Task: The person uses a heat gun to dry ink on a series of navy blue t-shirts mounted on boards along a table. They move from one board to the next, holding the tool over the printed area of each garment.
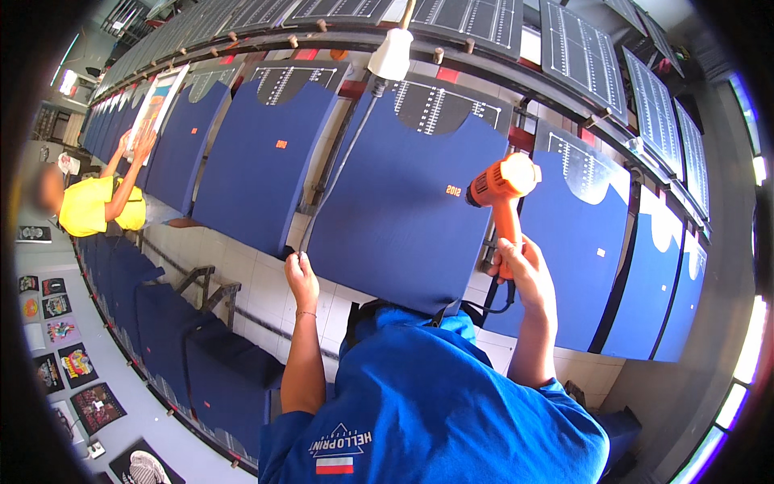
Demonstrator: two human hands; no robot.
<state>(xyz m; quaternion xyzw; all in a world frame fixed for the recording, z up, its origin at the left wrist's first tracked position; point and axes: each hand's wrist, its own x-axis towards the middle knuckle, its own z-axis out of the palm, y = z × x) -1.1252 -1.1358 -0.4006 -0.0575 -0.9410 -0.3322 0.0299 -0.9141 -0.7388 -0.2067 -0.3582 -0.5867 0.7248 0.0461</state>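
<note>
My right hand (pixel 528 270) is wrapped round the handle of an orange heat gun (pixel 504 189), held upright with its nozzle facing left. The nozzle is beside a small orange print on a dark blue fabric panel (pixel 387 210), which lies on a black board (pixel 443 109) with white ruled marks. At the panel's lower left corner, my left hand (pixel 302 282) is closed on a grey power cord (pixel 343 157). That cord runs up to a hanging white socket connector (pixel 391 56). A black cord (pixel 500 306) leaves the gun's handle and passes toward my body.
More boards with blue panels (pixel 262 153) stand in a row on both sides. Bare ruled boards (pixel 584 56) line a rail beyond. At the left, a person in yellow (pixel 93 206) holds a framed screen (pixel 157 109). Printed samples (pixel 101 403) lie on a grey surface at lower left.
</note>
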